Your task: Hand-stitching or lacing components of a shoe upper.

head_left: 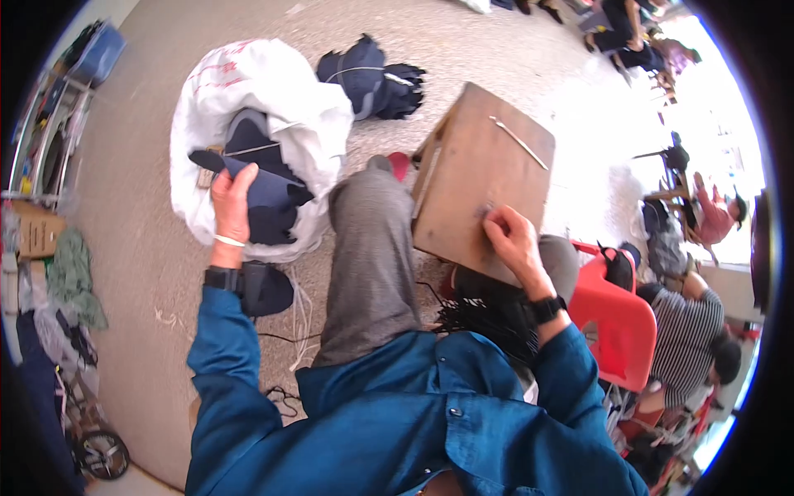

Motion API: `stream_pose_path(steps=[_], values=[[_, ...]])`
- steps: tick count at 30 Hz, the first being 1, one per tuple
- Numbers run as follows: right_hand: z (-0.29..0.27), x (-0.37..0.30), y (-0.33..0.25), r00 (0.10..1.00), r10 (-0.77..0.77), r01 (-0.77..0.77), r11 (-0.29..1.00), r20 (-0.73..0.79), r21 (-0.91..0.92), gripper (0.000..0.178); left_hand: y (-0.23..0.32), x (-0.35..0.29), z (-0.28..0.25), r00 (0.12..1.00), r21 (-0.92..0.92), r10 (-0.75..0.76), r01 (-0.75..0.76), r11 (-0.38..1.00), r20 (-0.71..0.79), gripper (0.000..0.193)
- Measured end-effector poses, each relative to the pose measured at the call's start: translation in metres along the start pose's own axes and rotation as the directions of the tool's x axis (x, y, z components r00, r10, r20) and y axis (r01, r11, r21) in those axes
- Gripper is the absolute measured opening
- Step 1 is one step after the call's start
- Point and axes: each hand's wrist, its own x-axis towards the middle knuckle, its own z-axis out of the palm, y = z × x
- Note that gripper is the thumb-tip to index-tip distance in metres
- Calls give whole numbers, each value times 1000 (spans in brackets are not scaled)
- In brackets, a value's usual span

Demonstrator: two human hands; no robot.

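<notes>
My left hand (231, 202) is closed on a dark blue fabric piece (269, 188) with a black end, above an open white sack (310, 116). More dark pieces (251, 136) lie in the sack, some tied with a pale string. On the right, my right hand (513, 236) is at the top of a brown wooden box-like stool (480, 149), its thumb and fingers curled together. What they pinch, if anything, is too small to make out. A thin pale stick (519, 142) lies on the stool's far part.
A tied bundle of dark pieces (360, 78) lies beyond the sack. Another dark piece (269, 289) and loose white strings (304, 306) are beside my left forearm. Black strips (488, 318) hang near my lap. A red chair (608, 322) and other people are at right; shelves (54, 132) line the left.
</notes>
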Motion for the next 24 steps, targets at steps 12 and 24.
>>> stream_pose_path(steps=[12,24], values=[[-30,-44,4,998,64,-41,809,-18,587,20,122,-112,233,572,354,-57,-424,834,818,33],[-49,-84,48,971,62,36,916,-230,401,19,10,-192,295,378,298,-33,-672,677,925,20]])
